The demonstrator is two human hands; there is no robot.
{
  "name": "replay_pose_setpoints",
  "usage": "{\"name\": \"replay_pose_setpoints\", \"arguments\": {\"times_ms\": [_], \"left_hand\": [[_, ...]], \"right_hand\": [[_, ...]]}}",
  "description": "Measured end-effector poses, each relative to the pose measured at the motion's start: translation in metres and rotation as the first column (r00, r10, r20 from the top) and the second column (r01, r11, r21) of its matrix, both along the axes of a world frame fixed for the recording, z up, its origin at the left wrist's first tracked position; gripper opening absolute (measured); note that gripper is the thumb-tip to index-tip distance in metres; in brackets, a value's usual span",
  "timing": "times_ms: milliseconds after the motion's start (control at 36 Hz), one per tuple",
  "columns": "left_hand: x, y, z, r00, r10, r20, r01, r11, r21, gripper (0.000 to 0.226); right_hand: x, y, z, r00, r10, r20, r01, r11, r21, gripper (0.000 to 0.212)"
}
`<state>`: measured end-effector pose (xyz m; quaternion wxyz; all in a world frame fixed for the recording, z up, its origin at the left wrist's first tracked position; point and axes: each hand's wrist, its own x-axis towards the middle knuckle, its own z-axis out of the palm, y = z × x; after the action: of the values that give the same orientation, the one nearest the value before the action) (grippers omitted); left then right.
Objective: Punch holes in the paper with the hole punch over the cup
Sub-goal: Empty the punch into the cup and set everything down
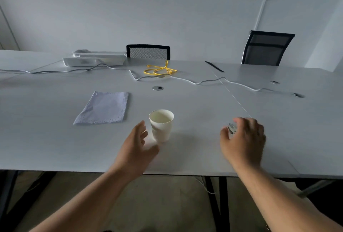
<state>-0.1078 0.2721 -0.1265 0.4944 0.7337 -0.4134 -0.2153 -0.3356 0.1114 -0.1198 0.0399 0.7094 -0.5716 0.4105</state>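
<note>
A white paper cup [161, 125] stands upright on the grey table [194, 148], near the front edge. My left hand [138, 146] is just left of the cup, fingers spread, apart from it or barely touching. My right hand [244, 141] curls over a small shiny metal object, likely the hole punch [231, 128], mostly hidden under the fingers. A pale sheet of paper [104, 108] with rows of punched holes along its edges lies flat to the left, beyond the cup.
A yellow cable [160, 69] is coiled at mid-table, with white and grey cords [204, 81] running across. White trays [96, 59] sit at the back left. Two black chairs [148, 52] stand behind the table. The table's front edge is right below my wrists.
</note>
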Motion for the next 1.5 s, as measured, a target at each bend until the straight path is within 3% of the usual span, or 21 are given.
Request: {"name": "replay_pose_setpoints", "arguments": {"times_ms": [28,83,139,194,278,389,444,639,722,778,833,861,917,972,1028,1111,1194,1278,1361,1444,1500], "left_hand": [[-0.003,0.012,-0.003,1.0,0.004,-0.013,-0.004,0.999,-0.051,0.081],[-0.013,0.038,-0.005,0.999,0.041,-0.013,-0.042,0.99,-0.137,0.052],[-0.025,0.062,-0.004,0.997,0.061,-0.054,-0.069,0.986,-0.154,0.025],[-0.032,0.077,-0.007,0.99,0.007,-0.14,-0.019,0.996,-0.086,0.005],[-0.033,0.086,-0.01,0.916,-0.049,-0.398,0.098,0.99,0.105,0.011],[-0.025,0.08,-0.005,0.592,0.096,-0.8,0.041,0.988,0.149,0.024],[-0.022,0.076,-0.003,0.513,0.135,-0.848,0.02,0.985,0.169,0.034],[-0.028,0.065,-0.007,0.414,0.038,-0.909,0.093,0.992,0.084,0.058],[-0.029,0.063,-0.007,0.348,-0.041,-0.937,0.169,0.985,0.02,0.064],[-0.028,0.063,-0.006,0.3,-0.055,-0.952,0.176,0.984,-0.001,0.069],[-0.03,0.06,-0.002,0.266,-0.032,-0.963,0.134,0.991,0.004,0.068],[-0.03,0.059,-0.001,0.265,-0.022,-0.964,0.108,0.994,0.007,0.07],[-0.031,0.06,0.001,0.273,0.025,-0.962,0.051,0.998,0.041,0.079],[-0.032,0.063,0.003,0.263,0.049,-0.963,0.021,0.998,0.057,0.082],[-0.032,0.064,0.002,0.244,0.056,-0.968,0.011,0.998,0.061,0.081],[-0.032,0.062,0.0,0.232,0.04,-0.972,0.021,0.999,0.047,0.076],[-0.034,0.058,-0.003,0.231,0.015,-0.973,0.04,0.999,0.025,0.07],[-0.036,0.057,-0.002,0.232,-0.041,-0.972,0.111,0.994,-0.015,0.068],[-0.036,0.061,-0.001,0.235,-0.086,-0.968,0.161,0.986,-0.049,0.071],[-0.037,0.063,0.0,0.226,-0.068,-0.972,0.122,0.992,-0.041,0.066],[-0.037,0.068,0.002,0.209,-0.044,-0.977,0.117,0.993,-0.02,0.07]], "right_hand": [[0.003,0.004,-0.002,0.994,0.11,-0.001,-0.11,0.99,-0.091,0.037],[0.011,0.013,-0.004,0.946,0.322,-0.039,-0.324,0.941,-0.096,0.037],[0.022,0.019,-0.007,0.869,0.486,-0.097,-0.478,0.873,0.099,0.044],[0.033,0.02,-0.011,0.8,0.575,-0.173,-0.498,0.796,0.344,0.06],[0.047,0.017,-0.011,0.735,0.608,-0.299,-0.362,0.725,0.586,0.076],[0.063,0.024,-0.011,0.689,0.643,-0.335,-0.321,0.685,0.654,0.081],[0.066,0.038,-0.013,0.646,0.681,-0.345,-0.345,0.663,0.664,0.083],[0.065,0.119,-0.01,0.447,0.827,-0.341,-0.492,0.546,0.678,0.092],[0.067,0.144,0.004,0.342,0.904,-0.257,-0.595,0.42,0.686,0.082],[0.068,0.152,0.017,0.293,0.953,-0.079,-0.673,0.264,0.691,0.058],[0.064,0.146,0.026,0.333,0.931,0.151,-0.736,0.156,0.659,0.042],[0.06,0.137,0.027,0.392,0.888,0.242,-0.764,0.167,0.623,0.042],[0.053,0.11,0.027,0.543,0.776,0.322,-0.777,0.318,0.543,0.04],[0.042,0.079,0.024,0.721,0.661,0.205,-0.653,0.55,0.521,0.038],[0.034,0.059,0.016,0.816,0.576,-0.034,-0.448,0.669,0.593,0.052],[0.031,0.058,-0.003,0.748,0.589,-0.306,-0.296,0.709,0.64,0.065],[0.042,0.091,-0.013,0.645,0.702,-0.302,-0.442,0.665,0.602,0.068],[0.058,0.131,-0.007,0.458,0.857,-0.237,-0.643,0.504,0.577,0.07],[0.063,0.147,0.009,0.318,0.948,-0.025,-0.753,0.268,0.601,0.042],[0.062,0.131,0.027,0.412,0.865,0.286,-0.804,0.197,0.561,0.041],[0.06,0.108,0.034,0.486,0.727,0.485,-0.839,0.232,0.493,0.04]]}}
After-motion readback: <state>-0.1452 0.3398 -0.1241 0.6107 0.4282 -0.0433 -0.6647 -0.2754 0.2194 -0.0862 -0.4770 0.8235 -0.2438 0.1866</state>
